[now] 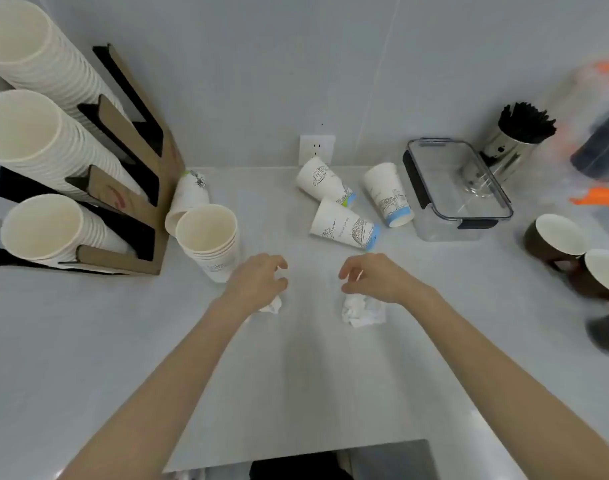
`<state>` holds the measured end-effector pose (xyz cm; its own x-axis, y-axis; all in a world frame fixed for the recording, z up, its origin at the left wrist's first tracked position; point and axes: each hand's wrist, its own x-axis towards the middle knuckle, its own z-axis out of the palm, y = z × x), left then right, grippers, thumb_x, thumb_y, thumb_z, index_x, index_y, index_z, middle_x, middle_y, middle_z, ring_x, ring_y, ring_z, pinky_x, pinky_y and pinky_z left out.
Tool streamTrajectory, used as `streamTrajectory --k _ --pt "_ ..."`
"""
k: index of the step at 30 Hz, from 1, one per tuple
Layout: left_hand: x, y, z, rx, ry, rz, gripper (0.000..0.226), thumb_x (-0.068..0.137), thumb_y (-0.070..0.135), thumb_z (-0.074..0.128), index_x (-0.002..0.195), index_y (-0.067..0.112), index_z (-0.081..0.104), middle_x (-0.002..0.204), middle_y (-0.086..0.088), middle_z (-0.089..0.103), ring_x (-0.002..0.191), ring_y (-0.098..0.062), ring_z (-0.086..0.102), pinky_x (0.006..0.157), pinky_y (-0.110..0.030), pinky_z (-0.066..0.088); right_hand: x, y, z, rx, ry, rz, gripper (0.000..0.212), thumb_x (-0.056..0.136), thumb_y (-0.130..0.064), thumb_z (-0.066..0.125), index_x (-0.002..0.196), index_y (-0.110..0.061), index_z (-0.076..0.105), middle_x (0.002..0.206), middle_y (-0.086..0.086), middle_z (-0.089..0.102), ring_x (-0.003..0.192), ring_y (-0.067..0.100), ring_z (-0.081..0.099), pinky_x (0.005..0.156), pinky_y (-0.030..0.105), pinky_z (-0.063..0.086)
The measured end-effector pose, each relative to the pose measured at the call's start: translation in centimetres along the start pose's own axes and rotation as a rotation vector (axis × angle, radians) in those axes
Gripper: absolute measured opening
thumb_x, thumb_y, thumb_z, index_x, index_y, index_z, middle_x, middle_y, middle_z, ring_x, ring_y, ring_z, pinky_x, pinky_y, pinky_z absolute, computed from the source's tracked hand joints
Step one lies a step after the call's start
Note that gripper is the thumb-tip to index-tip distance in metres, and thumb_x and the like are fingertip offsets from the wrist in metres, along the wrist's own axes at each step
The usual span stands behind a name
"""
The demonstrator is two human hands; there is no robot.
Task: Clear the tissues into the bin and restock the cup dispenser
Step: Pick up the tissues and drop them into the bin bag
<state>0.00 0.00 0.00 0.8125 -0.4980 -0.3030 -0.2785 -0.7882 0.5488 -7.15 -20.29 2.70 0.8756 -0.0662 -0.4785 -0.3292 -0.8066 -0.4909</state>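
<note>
Two crumpled white tissues lie on the grey counter: a small tissue (273,305) partly under my left hand (258,280), and a larger tissue (363,311) just below my right hand (372,277). Both hands hover with fingers curled and apart, holding nothing. A wooden cup dispenser (137,188) at the left holds three rows of white cups. A short stack of paper cups (211,242) stands beside it, with another cup (187,199) lying behind. Three printed cups (344,225) lie tipped over at the back. The bin's dark opening (296,467) shows at the bottom edge.
A clear lidded container (459,188) and a steel holder of black straws (514,140) stand at the back right. Brown cups (555,240) lie at the right edge. A wall socket (317,148) sits behind the tipped cups.
</note>
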Motion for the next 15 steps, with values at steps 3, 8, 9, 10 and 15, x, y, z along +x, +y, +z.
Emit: streamTrajectory --k 3,8,9,10,15 --pt "-0.3 -1.2 1.6 0.140 0.050 -0.018 0.037 0.087 0.021 0.050 0.123 0.015 0.049 0.126 -0.013 0.052 0.117 -0.031 0.046 0.094 -0.042 0.040 0.4 1.1 1.7 -0.101 0.030 0.068 0.035 0.081 -0.033 0.061 0.113 -0.022 0.057 0.111 0.003 0.059 0.095 0.018 0.055 0.079 0.031 0.041" --pt "-0.9 -3.3 4.8 0.303 0.067 -0.075 0.044 0.088 0.020 0.047 0.131 0.019 0.039 0.137 -0.009 0.039 0.126 -0.030 0.035 0.091 -0.044 0.043 0.9 3.2 4.8 -0.193 0.055 0.112 0.056 0.078 -0.033 0.063 0.130 -0.024 0.043 0.123 0.006 0.048 0.117 0.025 0.047 0.083 0.035 0.041" --pt "-1.0 -3.6 5.4 0.312 0.051 -0.084 0.044 0.088 0.019 0.046 0.131 0.020 0.038 0.137 -0.009 0.039 0.125 -0.030 0.036 0.089 -0.044 0.043 1.0 3.5 5.3 -0.200 0.048 0.116 0.057 0.079 -0.030 0.063 0.131 -0.023 0.041 0.125 0.006 0.046 0.118 0.026 0.046 0.084 0.035 0.042" --pt "-1.0 -3.8 5.7 0.304 0.048 -0.084 0.043 0.088 0.017 0.046 0.130 0.019 0.039 0.137 -0.009 0.039 0.124 -0.031 0.037 0.088 -0.044 0.044 1.0 3.8 5.6 -0.202 0.048 0.119 0.056 0.080 -0.027 0.061 0.132 -0.022 0.041 0.126 0.007 0.045 0.118 0.027 0.047 0.083 0.035 0.042" --pt "-1.2 -4.4 6.8 0.121 0.209 -0.048 0.036 0.081 0.002 0.051 0.117 0.010 0.054 0.122 -0.016 0.053 0.113 -0.035 0.046 0.074 -0.041 0.046 1.2 5.1 6.6 -0.178 0.133 0.096 0.034 0.086 -0.016 0.050 0.119 -0.017 0.053 0.117 0.008 0.052 0.104 0.028 0.056 0.076 0.031 0.042"
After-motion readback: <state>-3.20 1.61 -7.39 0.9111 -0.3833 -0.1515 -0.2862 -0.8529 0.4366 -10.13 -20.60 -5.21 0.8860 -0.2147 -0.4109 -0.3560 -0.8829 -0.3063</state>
